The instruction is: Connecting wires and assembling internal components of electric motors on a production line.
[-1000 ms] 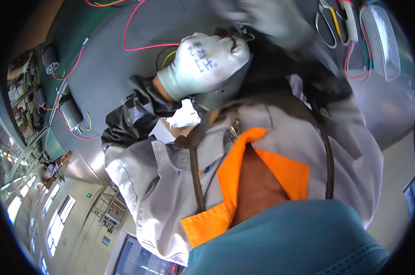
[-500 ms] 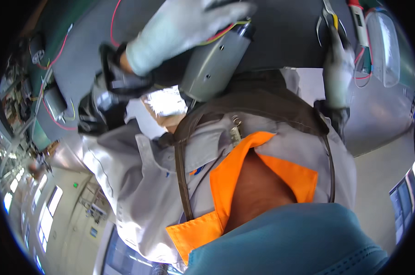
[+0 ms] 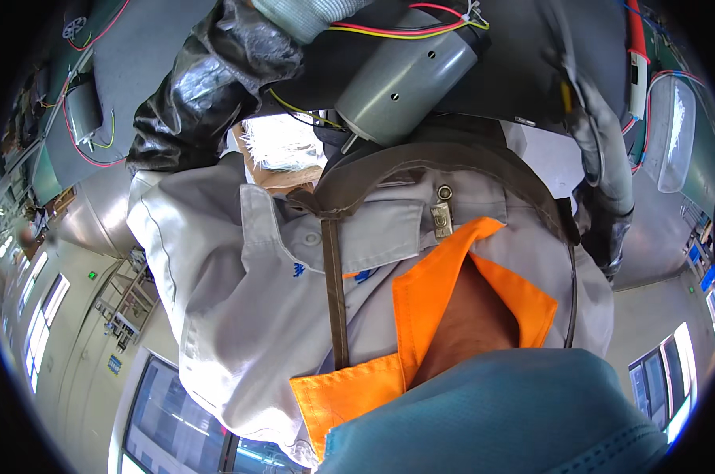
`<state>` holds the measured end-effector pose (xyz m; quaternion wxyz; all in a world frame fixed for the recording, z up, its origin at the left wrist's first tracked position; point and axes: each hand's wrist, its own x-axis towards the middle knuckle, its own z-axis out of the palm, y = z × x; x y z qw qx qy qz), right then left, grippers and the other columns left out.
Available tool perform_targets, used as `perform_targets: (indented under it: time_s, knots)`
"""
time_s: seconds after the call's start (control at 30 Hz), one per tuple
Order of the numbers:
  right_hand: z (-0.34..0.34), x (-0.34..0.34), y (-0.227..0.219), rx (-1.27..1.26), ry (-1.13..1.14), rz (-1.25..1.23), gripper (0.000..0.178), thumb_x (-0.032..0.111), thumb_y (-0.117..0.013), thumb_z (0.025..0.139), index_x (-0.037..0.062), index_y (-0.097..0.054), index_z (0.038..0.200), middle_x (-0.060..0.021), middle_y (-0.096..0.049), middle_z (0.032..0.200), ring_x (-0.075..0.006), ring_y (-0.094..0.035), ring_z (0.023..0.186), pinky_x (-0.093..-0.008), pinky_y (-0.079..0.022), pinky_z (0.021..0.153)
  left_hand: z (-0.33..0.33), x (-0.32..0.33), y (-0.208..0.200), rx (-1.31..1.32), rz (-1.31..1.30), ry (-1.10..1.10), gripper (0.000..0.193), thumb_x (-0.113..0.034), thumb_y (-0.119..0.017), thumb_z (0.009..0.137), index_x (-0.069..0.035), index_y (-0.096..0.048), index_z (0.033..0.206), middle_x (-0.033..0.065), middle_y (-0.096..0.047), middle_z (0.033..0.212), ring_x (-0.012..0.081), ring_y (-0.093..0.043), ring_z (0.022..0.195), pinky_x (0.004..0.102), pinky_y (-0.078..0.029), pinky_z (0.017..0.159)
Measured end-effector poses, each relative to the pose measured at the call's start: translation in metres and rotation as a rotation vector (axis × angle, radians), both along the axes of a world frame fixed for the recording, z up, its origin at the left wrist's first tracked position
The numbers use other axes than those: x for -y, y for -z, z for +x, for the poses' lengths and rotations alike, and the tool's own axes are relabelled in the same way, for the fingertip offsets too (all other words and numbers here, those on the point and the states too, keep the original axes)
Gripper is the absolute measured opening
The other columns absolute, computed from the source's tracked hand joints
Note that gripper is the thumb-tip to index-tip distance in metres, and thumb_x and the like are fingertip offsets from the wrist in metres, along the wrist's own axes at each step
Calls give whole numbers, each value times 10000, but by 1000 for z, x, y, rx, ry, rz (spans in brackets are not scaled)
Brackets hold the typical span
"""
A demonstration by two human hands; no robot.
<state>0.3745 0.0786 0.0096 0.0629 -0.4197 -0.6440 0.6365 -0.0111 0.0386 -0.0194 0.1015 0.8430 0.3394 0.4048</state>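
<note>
A grey cylindrical motor (image 3: 409, 79) lies tilted at the near edge of the dark work surface, its shaft pointing toward me. Red, yellow and black wires (image 3: 405, 31) run along its far end, with a small pale tie by them. Only the cuff and back part of my left hand (image 3: 310, 12), in a white glove, show at the top edge; its fingers are out of the picture. On the right my gloved right hand (image 3: 598, 130) is smeared by motion, closed round pliers with a yellow handle part (image 3: 567, 96); the jaws blur away.
Another motor with wires (image 3: 83, 110) lies at the left, and part of one more (image 3: 74, 29) shows beyond it. At the right are a red-and-white pen-like tool (image 3: 637, 67) and a clear plastic box (image 3: 672, 134). A box with shiny white material (image 3: 282, 142) sits below the surface's edge.
My left hand has moved up and mostly out of view, off the motor's wires. The right hand has shifted slightly with the pliers. The view itself has shifted, and the motor shows farther right.
</note>
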Motion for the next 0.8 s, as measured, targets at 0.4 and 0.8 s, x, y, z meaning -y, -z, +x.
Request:
perform_targets:
  time_s: [0.4, 0.8]
  knots:
    - [-61, 0, -24, 438, -317, 537, 641, 397, -775, 906, 88, -558, 1424, -182, -734, 977, -364, -727, 881, -392, -565, 790, -27, 31, -36, 854, -1023, 117, 404, -246, -589, 1007, 120, -670, 1157, 231, -723, 1100, 315, -687, 1040, 392, -508, 972]
    - [-73, 13, 41, -71, -125, -549, 371, 278, -746, 979, -24, -705, 1190, 23, -700, 977, -39, -594, 835, -211, -499, 752, 67, 126, 24, 16, -298, -449, 709, -313, -695, 748, -13, -594, 1383, 254, -558, 1387, 443, -573, 1213, 510, -457, 1038]
